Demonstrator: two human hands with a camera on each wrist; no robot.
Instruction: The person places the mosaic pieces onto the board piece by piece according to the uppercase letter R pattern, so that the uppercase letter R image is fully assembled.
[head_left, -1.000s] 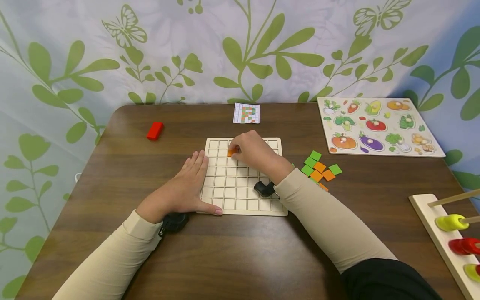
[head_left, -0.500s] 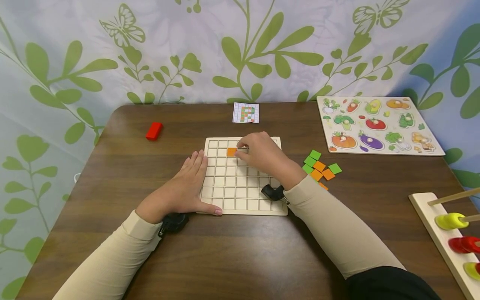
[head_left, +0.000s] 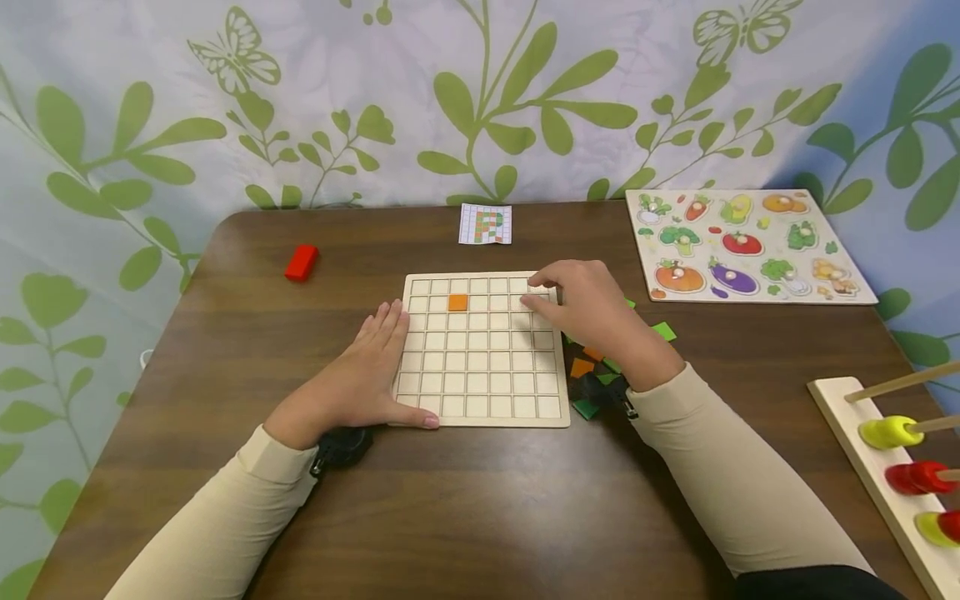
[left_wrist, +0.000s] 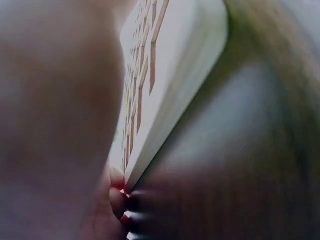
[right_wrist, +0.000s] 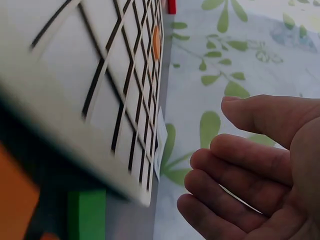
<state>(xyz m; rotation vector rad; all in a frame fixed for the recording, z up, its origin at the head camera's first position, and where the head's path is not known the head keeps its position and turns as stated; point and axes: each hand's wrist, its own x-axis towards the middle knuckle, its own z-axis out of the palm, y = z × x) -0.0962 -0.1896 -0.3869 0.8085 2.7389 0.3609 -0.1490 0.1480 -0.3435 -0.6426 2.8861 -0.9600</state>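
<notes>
While my left grip (head_left: 367,367) lies spread against the left edge of the wooden grid board (head_left: 477,383), likely to keep it from sliding, my right grip (head_left: 588,304) is empty, fingers loosely bent over the far right corner. The orange square tile (head_left: 457,302) sits in the second row from the far edge, third cell from the left. Loose green and orange tiles (head_left: 582,367) lie just beside the board, presumably for easy reach; the pattern card (head_left: 486,224) lies beyond, probably for easy viewing
</notes>
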